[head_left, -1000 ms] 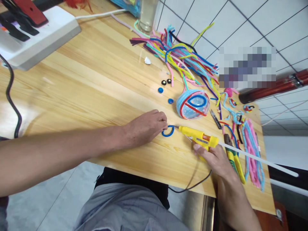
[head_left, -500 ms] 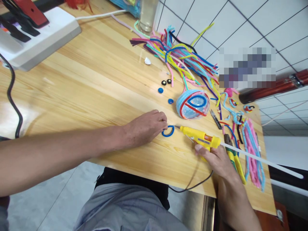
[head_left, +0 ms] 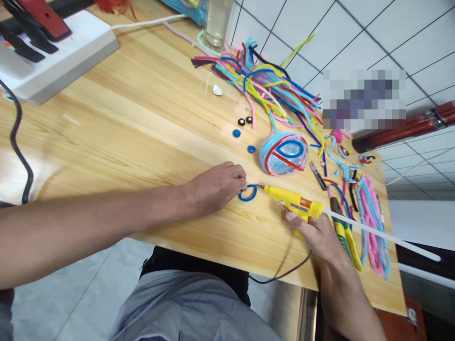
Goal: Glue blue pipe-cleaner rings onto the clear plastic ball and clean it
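Note:
My left hand (head_left: 223,185) is closed, its fingertips pinching the left end of a blue pipe-cleaner loop (head_left: 248,199) at the table. In my right hand (head_left: 318,233) is a yellow glue gun (head_left: 286,199), gripped by its handle, with a long white glue stick (head_left: 380,232) sticking out of the back. The gun's nozzle points left and meets, or nearly meets, the loop's right edge. Just beyond the gun sits a round piece (head_left: 265,156) wrapped in light blue, with a red band and a blue oval on it.
A heap of coloured pipe cleaners (head_left: 270,85) lies along the tiled wall. Pliers (head_left: 343,232), a small cutter (head_left: 317,175) and a pink-and-blue bundle (head_left: 375,227) are at the right. A white power strip (head_left: 78,57) stands far left. The gun's black cord (head_left: 284,277) runs along the front edge.
The glue gun and my right hand have shifted slightly left, bringing the nozzle closer to the blue loop. My left hand keeps its pinch in nearly the same place.

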`<state>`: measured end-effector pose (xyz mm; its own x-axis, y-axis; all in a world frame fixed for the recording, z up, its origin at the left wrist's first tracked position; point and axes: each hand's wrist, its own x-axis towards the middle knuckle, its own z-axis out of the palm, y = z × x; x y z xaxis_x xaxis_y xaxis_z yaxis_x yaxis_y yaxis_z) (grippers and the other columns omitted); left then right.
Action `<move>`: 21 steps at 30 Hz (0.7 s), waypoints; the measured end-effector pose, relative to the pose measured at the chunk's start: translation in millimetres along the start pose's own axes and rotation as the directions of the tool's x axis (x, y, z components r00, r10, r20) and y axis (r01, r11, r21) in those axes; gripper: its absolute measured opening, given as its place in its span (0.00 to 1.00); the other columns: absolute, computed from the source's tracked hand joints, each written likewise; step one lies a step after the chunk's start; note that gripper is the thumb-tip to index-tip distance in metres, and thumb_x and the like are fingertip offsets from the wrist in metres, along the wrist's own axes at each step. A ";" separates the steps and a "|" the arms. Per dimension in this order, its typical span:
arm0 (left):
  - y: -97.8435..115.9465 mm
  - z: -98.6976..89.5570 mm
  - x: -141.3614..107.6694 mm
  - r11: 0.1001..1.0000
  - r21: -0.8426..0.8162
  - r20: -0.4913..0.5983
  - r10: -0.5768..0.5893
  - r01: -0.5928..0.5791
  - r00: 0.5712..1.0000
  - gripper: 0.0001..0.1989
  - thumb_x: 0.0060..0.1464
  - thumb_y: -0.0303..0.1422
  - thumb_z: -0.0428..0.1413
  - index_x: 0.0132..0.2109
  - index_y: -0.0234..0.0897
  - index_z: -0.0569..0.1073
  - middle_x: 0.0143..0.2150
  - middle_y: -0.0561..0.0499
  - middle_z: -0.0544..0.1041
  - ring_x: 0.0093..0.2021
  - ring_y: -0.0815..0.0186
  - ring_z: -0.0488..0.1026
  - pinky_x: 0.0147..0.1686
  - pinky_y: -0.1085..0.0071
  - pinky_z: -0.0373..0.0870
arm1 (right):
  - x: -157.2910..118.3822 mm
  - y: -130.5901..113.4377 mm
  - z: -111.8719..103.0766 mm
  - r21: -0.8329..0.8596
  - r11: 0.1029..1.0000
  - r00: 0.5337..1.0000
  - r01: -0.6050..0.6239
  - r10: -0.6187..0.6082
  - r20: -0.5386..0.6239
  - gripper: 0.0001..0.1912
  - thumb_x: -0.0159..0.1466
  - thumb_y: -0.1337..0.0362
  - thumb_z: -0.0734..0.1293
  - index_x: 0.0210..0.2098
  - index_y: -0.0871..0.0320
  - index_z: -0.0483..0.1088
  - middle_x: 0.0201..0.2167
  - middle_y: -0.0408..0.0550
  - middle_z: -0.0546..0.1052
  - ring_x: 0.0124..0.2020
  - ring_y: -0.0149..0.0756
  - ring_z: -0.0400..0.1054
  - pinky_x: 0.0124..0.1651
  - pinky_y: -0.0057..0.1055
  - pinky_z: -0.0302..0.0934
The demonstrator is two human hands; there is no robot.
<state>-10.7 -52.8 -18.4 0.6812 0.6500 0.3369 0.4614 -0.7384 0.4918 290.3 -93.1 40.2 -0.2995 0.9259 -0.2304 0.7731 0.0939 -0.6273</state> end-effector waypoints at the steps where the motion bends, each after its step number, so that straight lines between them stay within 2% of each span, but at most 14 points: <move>1: 0.0 -0.1 -0.1 1.000 -0.006 0.003 -0.005 0.005 1.000 0.11 0.67 0.24 0.51 0.41 0.34 0.78 0.46 0.43 0.79 0.46 0.62 0.72 0.49 0.66 0.71 | 0.2 -0.3 0.0 0.001 1.000 1.000 0.001 -0.001 0.000 0.17 0.66 0.52 0.64 0.26 0.55 0.71 0.25 0.44 0.76 0.27 0.35 0.69 0.31 0.29 0.63; 8: 0.2 -0.1 0.2 0.999 -0.029 0.006 -0.019 0.020 1.000 0.11 0.66 0.24 0.51 0.41 0.34 0.78 0.47 0.42 0.79 0.46 0.61 0.72 0.49 0.64 0.71 | 2.9 -6.9 1.1 -0.025 0.999 1.000 0.021 -0.020 0.012 0.17 0.66 0.53 0.64 0.25 0.54 0.71 0.25 0.43 0.75 0.26 0.35 0.68 0.31 0.30 0.62; 16: -0.2 -0.7 -0.2 1.000 -0.022 0.005 -0.008 0.009 1.000 0.11 0.66 0.23 0.52 0.41 0.33 0.79 0.47 0.43 0.79 0.46 0.61 0.73 0.50 0.65 0.71 | 1.7 -4.0 -1.1 0.010 0.999 0.999 0.043 -0.043 -0.015 0.19 0.66 0.53 0.65 0.22 0.54 0.70 0.23 0.43 0.75 0.25 0.34 0.68 0.30 0.29 0.63; 21: -0.6 0.7 -0.3 1.000 -0.025 -0.010 -0.014 0.014 1.000 0.10 0.66 0.23 0.52 0.41 0.33 0.79 0.47 0.43 0.79 0.45 0.61 0.72 0.48 0.65 0.72 | -0.7 -0.4 -1.7 0.044 0.999 0.999 0.017 -0.015 -0.032 0.15 0.66 0.52 0.65 0.28 0.55 0.72 0.25 0.43 0.76 0.25 0.34 0.68 0.29 0.28 0.62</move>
<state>-10.7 -52.7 -19.3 0.6692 0.6618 0.3378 0.4562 -0.7248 0.5163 291.1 -93.1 41.9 -0.2933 0.9355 -0.1969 0.7425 0.0933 -0.6633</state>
